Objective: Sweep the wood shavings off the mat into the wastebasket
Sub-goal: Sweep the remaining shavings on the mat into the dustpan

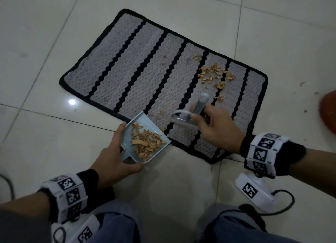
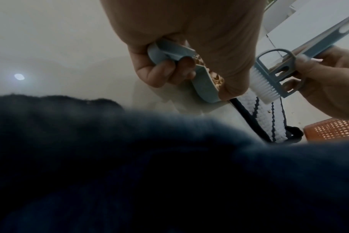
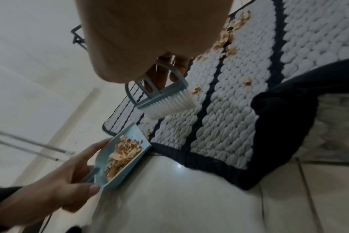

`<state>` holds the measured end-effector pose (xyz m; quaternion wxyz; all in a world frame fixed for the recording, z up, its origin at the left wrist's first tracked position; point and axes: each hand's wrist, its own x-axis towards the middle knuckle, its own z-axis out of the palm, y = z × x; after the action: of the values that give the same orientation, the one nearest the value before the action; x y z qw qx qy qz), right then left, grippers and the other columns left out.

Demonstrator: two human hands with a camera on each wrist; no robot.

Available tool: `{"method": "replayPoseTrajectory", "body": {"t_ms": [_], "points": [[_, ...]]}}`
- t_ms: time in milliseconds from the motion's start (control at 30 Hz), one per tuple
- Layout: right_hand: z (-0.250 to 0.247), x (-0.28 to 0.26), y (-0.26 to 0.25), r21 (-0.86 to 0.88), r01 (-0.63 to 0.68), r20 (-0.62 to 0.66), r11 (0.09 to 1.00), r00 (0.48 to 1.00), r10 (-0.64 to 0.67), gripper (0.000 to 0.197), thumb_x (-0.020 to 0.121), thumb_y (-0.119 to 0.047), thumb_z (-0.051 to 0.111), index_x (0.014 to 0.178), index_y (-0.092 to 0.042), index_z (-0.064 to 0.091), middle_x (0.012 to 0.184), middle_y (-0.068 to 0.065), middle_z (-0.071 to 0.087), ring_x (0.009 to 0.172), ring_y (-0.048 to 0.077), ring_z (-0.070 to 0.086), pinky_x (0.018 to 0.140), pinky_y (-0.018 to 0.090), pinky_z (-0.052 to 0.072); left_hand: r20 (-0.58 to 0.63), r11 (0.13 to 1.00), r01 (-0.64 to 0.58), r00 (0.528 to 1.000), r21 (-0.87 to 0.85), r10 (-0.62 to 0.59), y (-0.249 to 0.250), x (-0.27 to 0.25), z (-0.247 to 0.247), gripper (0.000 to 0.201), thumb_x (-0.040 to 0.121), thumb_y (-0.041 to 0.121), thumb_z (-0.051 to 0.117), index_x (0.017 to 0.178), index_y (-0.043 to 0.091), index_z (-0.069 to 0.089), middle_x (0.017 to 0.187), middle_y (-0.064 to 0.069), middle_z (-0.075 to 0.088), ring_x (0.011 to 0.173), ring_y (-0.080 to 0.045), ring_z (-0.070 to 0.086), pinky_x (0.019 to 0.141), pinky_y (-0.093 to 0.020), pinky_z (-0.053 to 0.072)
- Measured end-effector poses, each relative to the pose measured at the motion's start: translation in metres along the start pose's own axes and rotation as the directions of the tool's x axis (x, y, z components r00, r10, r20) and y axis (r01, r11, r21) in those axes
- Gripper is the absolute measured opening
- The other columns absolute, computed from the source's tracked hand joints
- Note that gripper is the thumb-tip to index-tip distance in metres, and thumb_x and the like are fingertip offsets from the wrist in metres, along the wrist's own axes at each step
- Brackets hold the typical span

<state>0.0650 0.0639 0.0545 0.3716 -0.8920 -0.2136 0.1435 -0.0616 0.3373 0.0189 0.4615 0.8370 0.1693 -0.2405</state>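
A grey mat point(image 1: 138, 64) with black stripes lies on the tiled floor. Wood shavings point(image 1: 215, 75) are scattered on its right part, and a few single ones lie nearer to me. My left hand point(image 1: 116, 157) grips a light blue dustpan point(image 1: 145, 131) by its handle at the mat's near edge; a heap of shavings point(image 3: 121, 156) lies in the pan. My right hand point(image 1: 216, 128) holds a small blue brush point(image 3: 163, 97) with white bristles just above the mat, right of the dustpan. The orange wastebasket point(image 2: 333, 130) stands past the mat's right end.
White floor tiles point(image 1: 45, 33) surround the mat. My knees in blue trousers point(image 1: 118, 228) fill the bottom of the head view. The wastebasket's rim point(image 1: 329, 113) shows at the right edge there. A thin metal frame point(image 3: 30, 142) stands on the floor to the left.
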Motion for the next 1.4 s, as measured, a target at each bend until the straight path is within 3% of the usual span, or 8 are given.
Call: {"method": "replayPoseTrajectory", "body": {"t_ms": [200,367,567,733,933,1100,1233,1400], "points": [[0.009,0.0,-0.009,-0.021,0.095,0.167,0.995,0.982,-0.09,0.013,0.096,-0.014,0.054,0.1,-0.005,0.063,0.087,0.015,0.066,0.075,0.03,0.058,0.066,0.047,0.049,-0.005,0.999,0.03,1.0,-0.04,-0.03,-0.011,-0.001,-0.008,0.123,0.064,0.021,0.09,0.15,0.048,0.006,0.124,0.015,0.058,0.105,-0.011,0.062,0.081,-0.021,0.048],[0.013,0.013,-0.01,-0.01,0.028,0.135,1.0,0.991,-0.026,0.013,0.099,-0.013,0.052,0.102,-0.007,0.062,0.084,0.01,0.065,0.069,0.022,0.054,0.062,0.037,0.045,-0.002,1.0,0.014,1.0,-0.014,-0.014,-0.008,-0.001,-0.005,0.121,0.065,0.02,0.089,0.15,0.044,0.007,0.115,0.03,0.052,0.102,-0.008,0.059,0.08,-0.017,0.044],[-0.003,0.028,-0.008,0.035,-0.07,-0.06,0.997,0.996,0.072,0.019,0.101,-0.021,0.051,0.11,-0.009,0.062,0.101,0.007,0.068,0.091,0.022,0.062,0.078,0.037,0.05,0.013,1.0,0.002,1.0,-0.012,-0.002,-0.001,0.001,-0.001,0.121,0.067,0.022,0.088,0.152,0.042,0.003,0.119,0.017,0.053,0.101,-0.009,0.056,0.08,-0.018,0.043],[0.001,0.015,-0.004,0.026,-0.06,-0.228,0.998,0.971,0.064,0.015,0.101,-0.018,0.049,0.1,-0.007,0.059,0.076,-0.008,0.057,0.067,-0.001,0.053,0.058,0.009,0.036,0.03,1.0,-0.017,0.999,0.003,0.017,-0.001,0.003,0.007,0.124,0.068,0.032,0.088,0.152,0.041,-0.004,0.122,0.021,0.051,0.102,-0.007,0.056,0.081,-0.018,0.042],[0.02,-0.003,0.006,-0.027,-0.046,-0.179,0.999,0.983,0.04,0.015,0.102,-0.018,0.046,0.103,-0.009,0.057,0.074,-0.005,0.047,0.062,0.008,0.041,0.058,0.019,0.03,0.035,0.999,-0.035,0.999,-0.001,0.035,0.002,0.003,0.013,0.125,0.071,0.035,0.086,0.153,0.036,-0.008,0.126,0.023,0.047,0.105,-0.005,0.053,0.083,-0.018,0.041],[0.047,-0.012,-0.01,-0.064,0.049,-0.025,0.997,0.998,-0.05,0.009,0.101,-0.016,0.048,0.104,-0.012,0.056,0.089,-0.006,0.048,0.076,0.01,0.036,0.072,0.023,0.029,0.034,0.999,-0.033,0.999,-0.01,0.034,0.006,0.007,0.019,0.126,0.071,0.033,0.086,0.154,0.033,-0.008,0.126,0.023,0.046,0.105,-0.002,0.05,0.069,0.004,0.034],[0.054,-0.016,-0.023,-0.024,0.098,0.062,0.995,0.993,-0.097,0.009,0.103,-0.018,0.044,0.099,-0.016,0.052,0.083,-0.008,0.043,0.072,0.008,0.032,0.069,0.021,0.027,0.03,0.999,-0.04,0.999,-0.002,0.04,0.007,0.008,0.022,0.125,0.072,0.032,0.085,0.154,0.033,-0.009,0.125,0.019,0.046,0.103,-0.005,0.051,0.078,-0.011,0.04],[0.039,-0.014,-0.031,0.012,0.142,-0.134,0.99,0.981,-0.139,0.013,0.099,-0.009,0.049,0.101,0.0,0.059,0.077,0.002,0.054,0.067,0.01,0.041,0.063,0.016,0.035,0.029,1.0,-0.015,0.999,-0.005,0.015,0.008,0.006,0.021,0.125,0.072,0.033,0.085,0.154,0.035,-0.009,0.122,0.02,0.048,0.099,-0.003,0.05,0.067,-0.001,0.035]]}}
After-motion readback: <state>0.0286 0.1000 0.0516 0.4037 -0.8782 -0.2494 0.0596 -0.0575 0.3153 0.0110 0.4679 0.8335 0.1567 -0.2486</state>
